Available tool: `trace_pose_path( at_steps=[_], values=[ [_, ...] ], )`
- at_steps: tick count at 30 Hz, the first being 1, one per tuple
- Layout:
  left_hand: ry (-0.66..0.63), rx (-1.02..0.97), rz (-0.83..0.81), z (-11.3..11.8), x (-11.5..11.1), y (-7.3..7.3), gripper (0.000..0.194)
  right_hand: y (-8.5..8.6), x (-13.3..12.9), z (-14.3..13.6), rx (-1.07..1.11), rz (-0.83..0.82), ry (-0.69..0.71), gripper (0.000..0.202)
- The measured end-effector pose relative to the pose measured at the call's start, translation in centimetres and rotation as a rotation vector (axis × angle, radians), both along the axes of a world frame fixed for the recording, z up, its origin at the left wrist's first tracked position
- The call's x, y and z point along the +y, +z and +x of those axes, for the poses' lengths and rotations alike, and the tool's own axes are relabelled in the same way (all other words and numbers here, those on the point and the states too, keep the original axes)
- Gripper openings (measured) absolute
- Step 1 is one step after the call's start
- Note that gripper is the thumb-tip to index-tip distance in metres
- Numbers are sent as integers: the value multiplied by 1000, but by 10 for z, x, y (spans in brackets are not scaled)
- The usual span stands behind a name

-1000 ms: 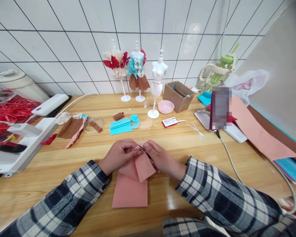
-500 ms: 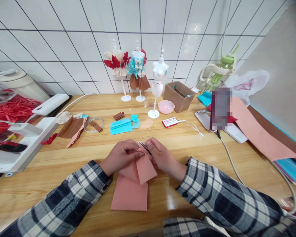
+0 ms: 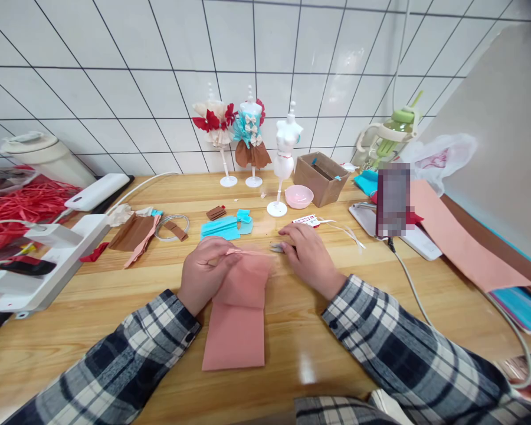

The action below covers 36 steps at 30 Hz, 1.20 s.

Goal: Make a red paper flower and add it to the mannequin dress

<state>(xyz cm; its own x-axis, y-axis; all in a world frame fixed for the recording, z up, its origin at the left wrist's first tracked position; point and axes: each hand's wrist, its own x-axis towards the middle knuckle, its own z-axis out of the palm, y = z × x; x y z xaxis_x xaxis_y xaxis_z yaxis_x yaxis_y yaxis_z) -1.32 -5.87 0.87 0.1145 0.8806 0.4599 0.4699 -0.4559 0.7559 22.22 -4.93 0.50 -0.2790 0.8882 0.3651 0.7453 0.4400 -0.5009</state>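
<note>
My left hand (image 3: 207,273) pinches the gathered top edge of a pink crepe paper piece (image 3: 241,280). The piece overlaps a flat pink sheet (image 3: 234,339) on the wooden table (image 3: 318,354). To the right, my right hand (image 3: 308,257) is low over the table, its fingers curled at small metal scissors (image 3: 276,248), whose tips point left. The palm hides their handles. Beyond the hands are folded blue crepe strips (image 3: 220,228) and a red-and-white packet (image 3: 307,221), partly covered by my right hand.
Two dressed mini mannequins (image 3: 216,124) and a bare one (image 3: 287,147) stand at the back, near a pink bowl (image 3: 299,196) and cardboard box (image 3: 322,179). A power strip (image 3: 57,265) is at left, a phone (image 3: 393,200) at right.
My right hand has moved away from the pink paper to the right, taking the scissors down to the table. The pink paper has unfolded, and my left hand still pinches its top.
</note>
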Motion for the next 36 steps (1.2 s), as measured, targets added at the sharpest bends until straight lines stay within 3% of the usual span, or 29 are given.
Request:
trace_pose_path(
  at_steps=[4, 6, 11, 14, 20, 24, 27, 30, 36],
  values=[
    [-113, 148, 91, 5, -3, 3, 10, 13, -20, -11, 150, 102, 224, 39],
    [-145, 171, 133, 6, -3, 3, 10, 13, -26, -17, 125, 110, 246, 43],
    [-224, 175, 203, 8, -4, 3, 8, 1, -26, -24, 147, 87, 255, 16],
    [-257, 162, 177, 10, -5, 5, 8, 0, -25, -24, 174, 72, 268, 11],
    [-256, 272, 68, 6, -1, 0, 23, 12, -26, -19, 328, 243, 119, 9],
    [-241, 306, 86, 3, 3, -4, 12, 17, -27, -14, 422, 292, 106, 12],
    [-277, 310, 93, 3, 3, -3, 15, 17, -29, -10, 479, 304, 128, 18],
    [-391, 307, 110, 6, 2, -2, 17, 15, -31, -7, 579, 278, 136, 15],
    [-438, 278, 56, 14, -3, -5, 14, 13, -32, -2, 827, 245, -4, 7]
  ],
)
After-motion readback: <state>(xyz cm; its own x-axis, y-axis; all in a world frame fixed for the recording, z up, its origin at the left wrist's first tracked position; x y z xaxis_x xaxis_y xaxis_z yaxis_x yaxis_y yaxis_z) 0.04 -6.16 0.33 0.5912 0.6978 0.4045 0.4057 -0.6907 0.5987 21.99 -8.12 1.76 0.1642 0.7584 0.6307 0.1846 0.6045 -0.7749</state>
